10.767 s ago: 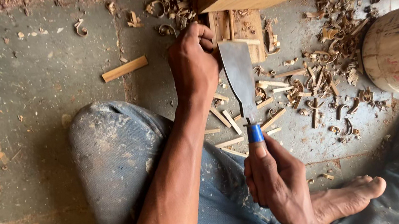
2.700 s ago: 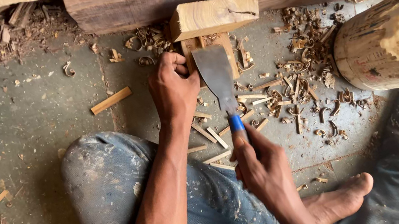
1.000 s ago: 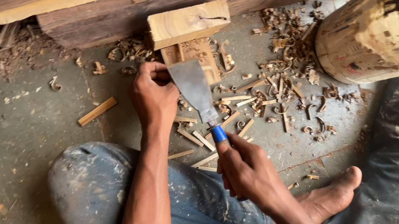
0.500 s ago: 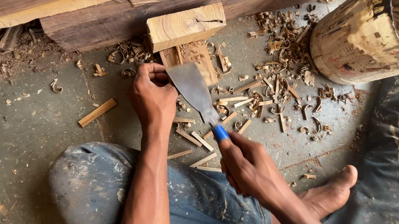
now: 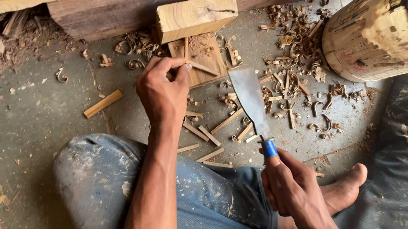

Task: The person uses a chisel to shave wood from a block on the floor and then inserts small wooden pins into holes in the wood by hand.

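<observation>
Lifted clear of the board (image 5: 209,63) since a moment ago, the blade (image 5: 250,102) is hanging over the shavings while my right hand (image 5: 291,188) is clamping its blue handle and my left hand (image 5: 163,91) is pinching a thin, light, brittle sliver (image 5: 202,67) near its end against the board.

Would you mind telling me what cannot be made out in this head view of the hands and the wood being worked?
- Handle of the broad blade: wrapped by the right hand, only a blue band shows.
- Thin wooden sliver: its near end is hidden under the left hand fingers.
- Round log: cut off by the right edge.
- Small board: far end covered by the pale block.
</observation>
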